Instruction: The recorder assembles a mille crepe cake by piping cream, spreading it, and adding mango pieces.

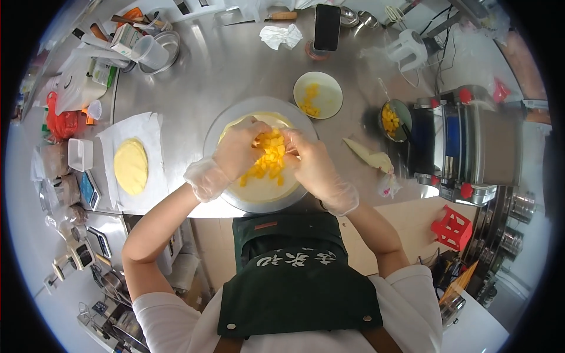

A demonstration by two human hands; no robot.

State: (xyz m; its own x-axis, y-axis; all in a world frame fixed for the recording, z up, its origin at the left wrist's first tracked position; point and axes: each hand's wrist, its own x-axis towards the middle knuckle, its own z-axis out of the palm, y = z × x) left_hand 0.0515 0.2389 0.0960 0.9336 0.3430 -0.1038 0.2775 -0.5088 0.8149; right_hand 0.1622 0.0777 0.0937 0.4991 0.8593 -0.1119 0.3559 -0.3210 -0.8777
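Both my hands wear clear plastic gloves and work over a round, cream-coloured cake layer (276,194) on a clear turntable (219,139). Diced yellow fruit, looking like mango cubes (272,156), lies heaped between them and scattered toward the near edge. My left hand (240,150) reaches in from the left, its fingers curled closed on mango cubes at the heap's side. At the right side my right hand (311,162) is bent over the heap with fingers pinched together; what they hold is hidden.
Behind stands a white bowl (331,88) with mango cubes. On the right are another bowl of cubes (400,120), a piping bag (368,154) and a machine (494,144). A yellow round layer (130,166) lies on paper (154,194) at left. A phone (326,27) stands at the back.
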